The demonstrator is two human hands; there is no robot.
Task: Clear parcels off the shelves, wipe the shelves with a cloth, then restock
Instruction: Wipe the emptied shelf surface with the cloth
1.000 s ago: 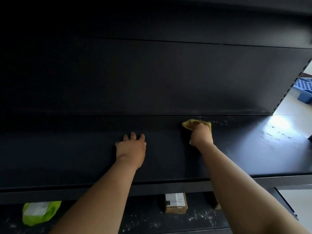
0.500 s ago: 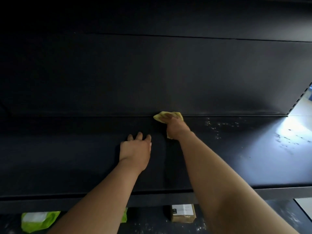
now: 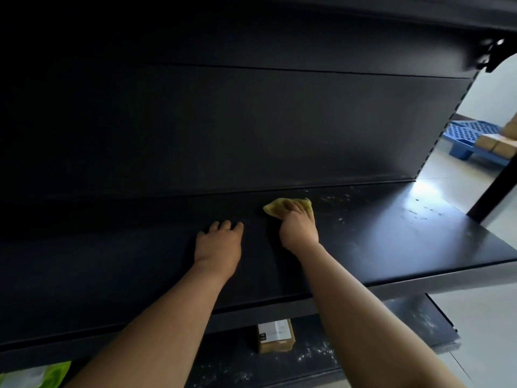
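Note:
A black metal shelf (image 3: 391,247) runs across the view with no parcels on it. My right hand (image 3: 298,229) presses a yellow cloth (image 3: 275,207) flat onto the shelf near the back panel, fingers curled over it. My left hand (image 3: 218,243) rests palm down on the shelf just left of it, fingers loosely bent and holding nothing. Dusty smears (image 3: 333,198) mark the shelf to the right of the cloth.
On the lower shelf (image 3: 414,323) sit a small brown parcel (image 3: 275,335) and a green and white bag (image 3: 36,376) at the far left. Beyond the shelf's right end a blue plastic pallet (image 3: 472,138) carries brown boxes (image 3: 500,142) on a pale floor.
My right hand swept the cloth left along the back of the shelf, then back a little to the right. My left hand stayed planted on the shelf.

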